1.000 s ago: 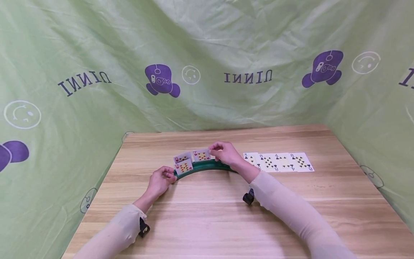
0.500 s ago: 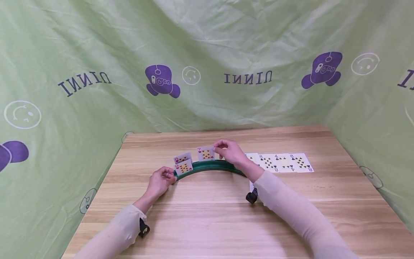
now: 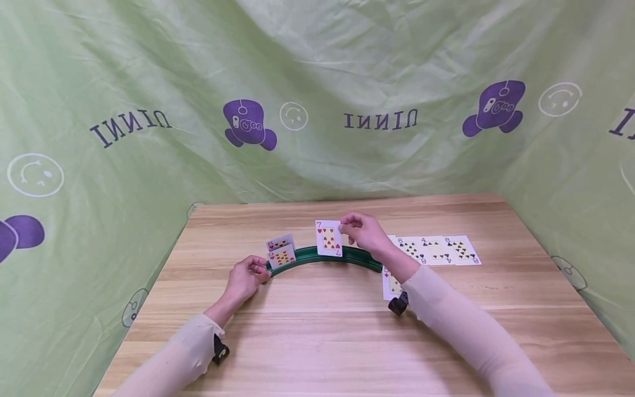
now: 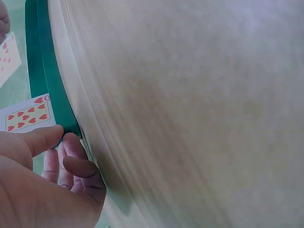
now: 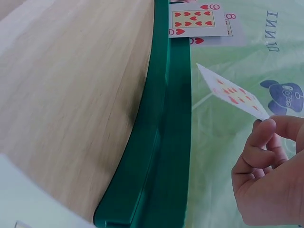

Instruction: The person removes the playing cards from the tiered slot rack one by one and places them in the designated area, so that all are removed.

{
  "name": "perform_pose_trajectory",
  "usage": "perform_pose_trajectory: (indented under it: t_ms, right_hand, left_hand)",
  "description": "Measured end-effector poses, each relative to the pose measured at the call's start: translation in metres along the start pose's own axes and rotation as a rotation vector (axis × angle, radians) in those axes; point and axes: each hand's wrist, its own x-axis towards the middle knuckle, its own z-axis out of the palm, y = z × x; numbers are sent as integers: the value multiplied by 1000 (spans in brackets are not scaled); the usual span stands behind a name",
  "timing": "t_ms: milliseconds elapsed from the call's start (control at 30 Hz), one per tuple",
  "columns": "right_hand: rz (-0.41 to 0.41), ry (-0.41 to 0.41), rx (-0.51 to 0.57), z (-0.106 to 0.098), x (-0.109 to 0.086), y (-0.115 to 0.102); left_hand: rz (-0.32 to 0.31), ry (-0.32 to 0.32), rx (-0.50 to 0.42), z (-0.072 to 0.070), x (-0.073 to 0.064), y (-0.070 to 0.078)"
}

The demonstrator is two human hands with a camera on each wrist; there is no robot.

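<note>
Wooden table below, left hand pinches the end of the green rack, right hand the seven of hearts.

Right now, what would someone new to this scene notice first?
Probably the seven of hearts, pinched in the right hand near the curved green holder. Then two more heart cards standing at the holder's left end, which the left hand grips. Behind the table, green fabric with purple figures stands out.
</note>
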Motion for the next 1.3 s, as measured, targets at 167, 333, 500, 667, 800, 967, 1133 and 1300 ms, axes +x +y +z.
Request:
perform_pose_trajectory:
  t_ms: [167,333,500,667,800,967,1133,1300]
  right_hand:
    - [22,2,10,-8,-7,2]
    - [44,8,9,-18,-14,4]
    - [52,0,9,-28,-22,6]
    - [63,6,21,-37,-29,10]
    - [66,19,18,-44,-33,13]
    - [75,34,25,-53,-39,17]
    - [85,40,27,-63,-47,22]
    - [103,51,20,-73,-56,26]
  left_hand:
    - [-3,-2,0,0,0,-1]
    - [-4,-1,-4,0,0,0]
    - [1,1,-14,0,0,1]
    - [13,0,-42,1,-1,0]
    - [14,6,-43,1,-1,0]
    - [14,12,-44,1,-1,1]
    - [1,8,-42,0,-1,1]
    - [-7,7,-30,0,0,0]
